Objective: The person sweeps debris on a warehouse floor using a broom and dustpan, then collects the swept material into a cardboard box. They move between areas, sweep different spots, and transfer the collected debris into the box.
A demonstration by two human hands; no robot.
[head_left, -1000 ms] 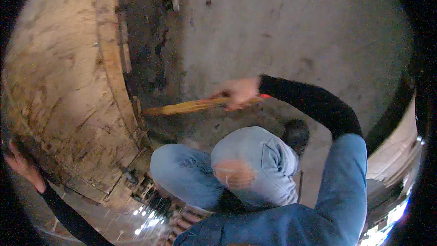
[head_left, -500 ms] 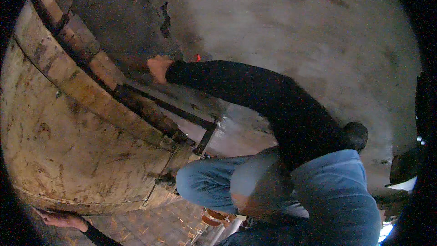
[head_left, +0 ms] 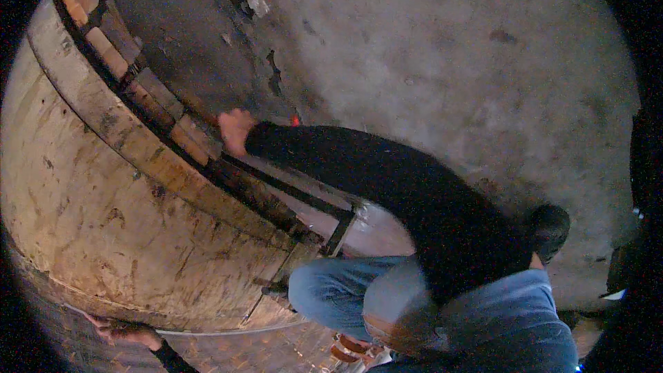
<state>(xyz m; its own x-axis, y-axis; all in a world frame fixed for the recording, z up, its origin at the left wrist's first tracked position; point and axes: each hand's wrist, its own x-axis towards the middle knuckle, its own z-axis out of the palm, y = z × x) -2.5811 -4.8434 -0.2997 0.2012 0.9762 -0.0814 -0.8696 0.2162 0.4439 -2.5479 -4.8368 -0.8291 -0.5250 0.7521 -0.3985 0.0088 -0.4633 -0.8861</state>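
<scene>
A large, worn tan board (head_left: 124, 214) with dark stains and a curved-looking rim fills the left side. At its near left edge lies my left hand (head_left: 128, 333), its fingers stretched along the rim; exactly what the fingertips touch is too dim to tell. My right arm, in a black sleeve, reaches across past the board's far edge. There my right hand (head_left: 237, 132) is curled closed, low beside a row of brick-like blocks (head_left: 190, 139). Whatever it may hold is hidden. Close to its wrist shows a small red thing (head_left: 295, 121).
A dark metal frame bar (head_left: 297, 190) runs beside the board and meets a short crosspiece. Stained grey concrete floor (head_left: 442, 48) spreads beyond. My jeans-covered knee (head_left: 324, 287) is against the board's corner. A patterned floor (head_left: 242, 352) and brown sandals (head_left: 349, 352) show below.
The view has shifted, so the board sits lower. My right hand now appears closer to the row of blocks. My left hand has moved slightly right along the board's edge.
</scene>
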